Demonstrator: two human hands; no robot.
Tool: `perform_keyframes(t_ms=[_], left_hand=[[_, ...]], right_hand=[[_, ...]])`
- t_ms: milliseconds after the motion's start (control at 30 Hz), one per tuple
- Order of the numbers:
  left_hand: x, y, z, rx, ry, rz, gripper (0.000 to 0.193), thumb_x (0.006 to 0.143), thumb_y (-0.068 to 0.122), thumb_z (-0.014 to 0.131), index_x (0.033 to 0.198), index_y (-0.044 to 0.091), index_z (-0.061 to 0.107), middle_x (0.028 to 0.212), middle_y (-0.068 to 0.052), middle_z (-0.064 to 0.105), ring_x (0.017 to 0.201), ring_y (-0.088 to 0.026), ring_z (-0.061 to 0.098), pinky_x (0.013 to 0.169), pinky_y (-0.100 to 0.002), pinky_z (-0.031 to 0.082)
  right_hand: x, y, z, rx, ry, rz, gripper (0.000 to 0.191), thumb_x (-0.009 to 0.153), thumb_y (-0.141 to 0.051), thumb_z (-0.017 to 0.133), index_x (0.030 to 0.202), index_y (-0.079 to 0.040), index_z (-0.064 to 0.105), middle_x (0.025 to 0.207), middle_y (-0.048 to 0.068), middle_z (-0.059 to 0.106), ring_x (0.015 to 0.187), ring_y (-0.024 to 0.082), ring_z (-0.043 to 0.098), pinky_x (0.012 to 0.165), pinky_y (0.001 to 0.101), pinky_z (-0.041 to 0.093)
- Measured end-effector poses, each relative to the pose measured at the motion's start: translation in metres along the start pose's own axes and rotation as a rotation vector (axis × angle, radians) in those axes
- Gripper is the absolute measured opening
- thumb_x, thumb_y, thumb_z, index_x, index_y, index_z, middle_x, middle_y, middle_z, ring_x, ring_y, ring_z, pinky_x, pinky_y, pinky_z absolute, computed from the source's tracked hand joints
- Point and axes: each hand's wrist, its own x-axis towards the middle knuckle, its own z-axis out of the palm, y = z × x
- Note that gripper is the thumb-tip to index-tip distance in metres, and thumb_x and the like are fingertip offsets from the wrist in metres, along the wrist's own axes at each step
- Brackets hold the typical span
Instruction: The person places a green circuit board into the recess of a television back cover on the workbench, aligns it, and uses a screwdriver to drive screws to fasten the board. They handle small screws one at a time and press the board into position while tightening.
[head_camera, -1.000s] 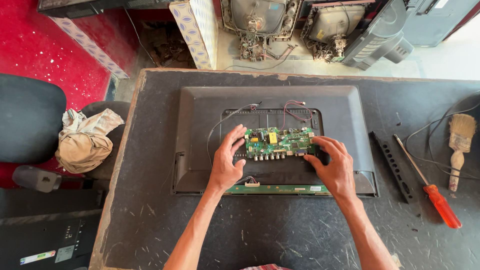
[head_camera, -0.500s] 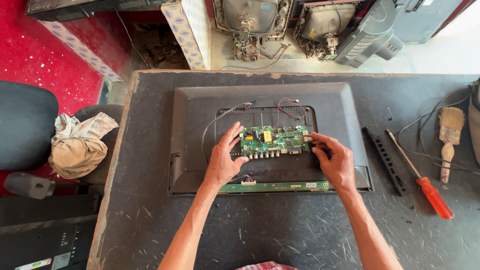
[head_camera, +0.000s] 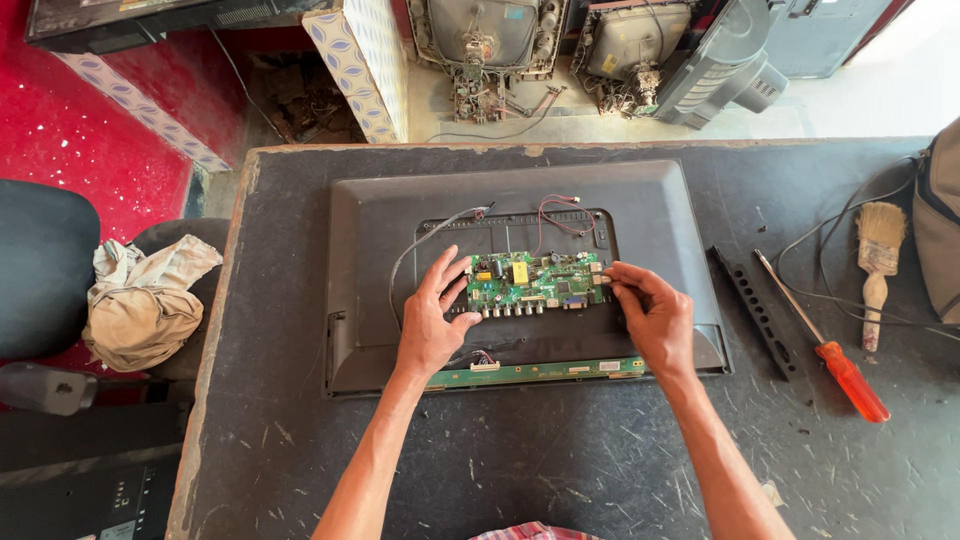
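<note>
— What's over at nine o'clock?
— A crumpled rag (head_camera: 145, 300) on a chair. Next, the left hand (head_camera: 432, 325), fingers spread, rests on the green circuit board's (head_camera: 533, 285) left edge.
— And the board?
— Mid-panel on the flat television's back (head_camera: 400, 230). The right hand (head_camera: 650, 320) pinches its right edge. At three o'clock, a red-handled screwdriver (head_camera: 825, 340) and a paintbrush (head_camera: 878, 270).

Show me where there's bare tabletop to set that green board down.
Free: the dark table in front of the TV back, between the forearms, and the strip left of the TV. Crowded: the right side, with black strip, screwdriver, brush and cables.
</note>
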Motion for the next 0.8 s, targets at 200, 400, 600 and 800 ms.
perform_keyframes(t_ms=[200,400,600,800], left_hand=[[0.000,-0.002,0.004,0.005,-0.003,0.006,0.099,0.071,-0.017,0.076,0.156,0.011,0.035,0.152,-0.014,0.054,0.138,-0.028,0.056,0.109,-0.037,0.047],[0.005,-0.006,0.005,-0.003,-0.002,0.023,0.100,0.070,-0.017,0.078,0.156,0.008,0.035,0.151,-0.015,0.055,0.138,-0.027,0.056,0.110,-0.037,0.046],[0.011,-0.010,0.007,-0.024,0.004,0.027,0.100,0.069,-0.018,0.077,0.156,0.008,0.035,0.151,-0.016,0.055,0.139,-0.027,0.055,0.111,-0.037,0.045],[0.015,-0.011,0.010,-0.016,0.026,0.022,0.099,0.069,-0.018,0.078,0.155,0.008,0.036,0.150,-0.016,0.057,0.139,-0.027,0.056,0.112,-0.038,0.045]], right_hand=[[-0.001,-0.004,0.003,-0.113,0.091,-0.042,0.027,0.091,0.000,0.074,0.118,-0.002,0.075,0.107,0.007,0.078,0.090,0.013,0.075,0.080,0.0269,0.059],[0.006,-0.001,0.004,-0.045,0.107,-0.047,0.030,0.090,0.001,0.074,0.120,-0.002,0.072,0.105,0.006,0.078,0.088,0.012,0.074,0.077,0.0257,0.059],[0.011,0.002,0.005,0.005,0.098,0.012,0.032,0.091,0.002,0.074,0.122,-0.002,0.070,0.103,0.006,0.079,0.089,0.012,0.073,0.077,0.0249,0.058],[0.019,0.001,0.004,-0.002,0.091,0.050,0.031,0.090,0.001,0.074,0.121,-0.002,0.071,0.103,0.006,0.080,0.090,0.012,0.074,0.078,0.0251,0.059]])
